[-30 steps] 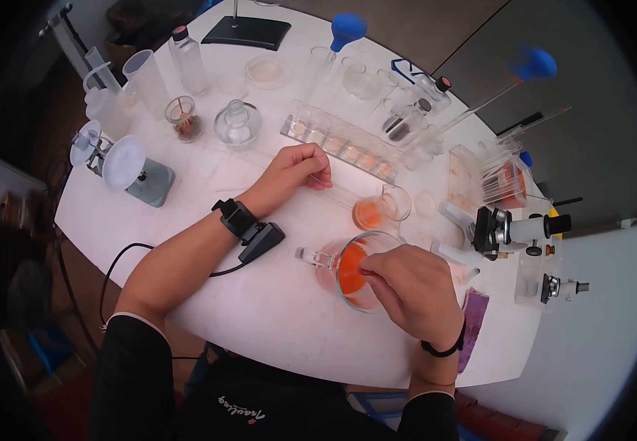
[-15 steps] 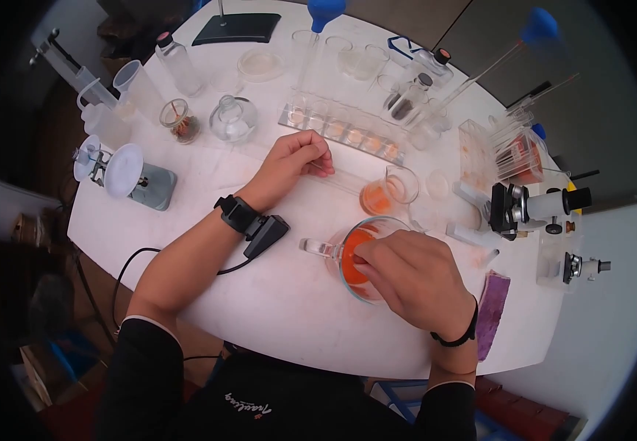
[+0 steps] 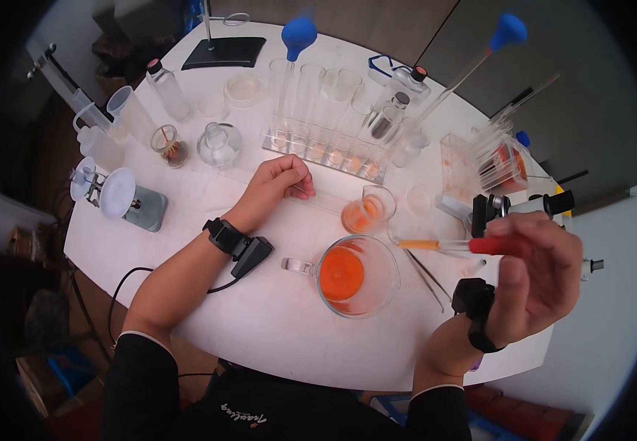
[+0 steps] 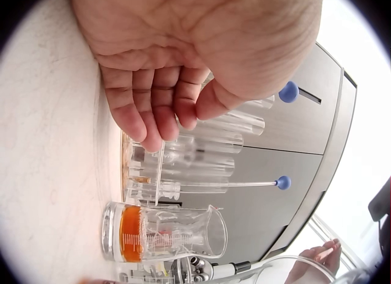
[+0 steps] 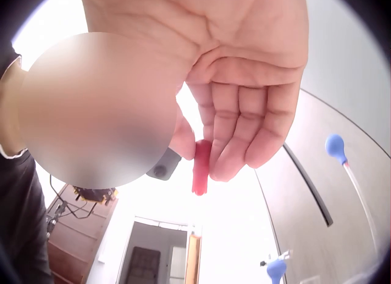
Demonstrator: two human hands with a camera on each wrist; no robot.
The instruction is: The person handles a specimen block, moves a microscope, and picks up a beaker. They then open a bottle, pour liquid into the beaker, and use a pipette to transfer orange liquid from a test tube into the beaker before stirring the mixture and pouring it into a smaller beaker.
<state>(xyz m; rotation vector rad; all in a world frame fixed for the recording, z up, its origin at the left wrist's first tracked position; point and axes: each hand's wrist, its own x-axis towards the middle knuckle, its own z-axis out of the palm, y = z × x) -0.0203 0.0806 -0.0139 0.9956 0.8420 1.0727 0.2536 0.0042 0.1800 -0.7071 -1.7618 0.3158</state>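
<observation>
My right hand (image 3: 535, 272) is raised at the right, pinching the red bulb of a dropper (image 3: 425, 245) between thumb and fingers. Orange liquid fills part of its glass tube, which lies nearly level and points left. In the right wrist view the red bulb (image 5: 200, 168) shows between the fingertips. Left of the dropper, a glass measuring cup (image 3: 386, 283) with a handle holds orange liquid. My left hand (image 3: 278, 184) rests low over the table and pinches a thin glass rod (image 4: 160, 174). The small beaker (image 4: 183, 235) with orange liquid stands beyond the rod.
Behind my left hand stands a test tube rack (image 3: 326, 156). Tweezers (image 3: 427, 279) lie right of the measuring cup, near a microscope (image 3: 513, 209). A balance (image 3: 138, 202), a round flask (image 3: 219, 145) and a jar (image 3: 170, 147) stand at the left.
My right hand has risen from over the measuring cup and moved right, palm now turned up. The dropper, hidden before, is out with orange liquid inside. My left hand keeps its hold.
</observation>
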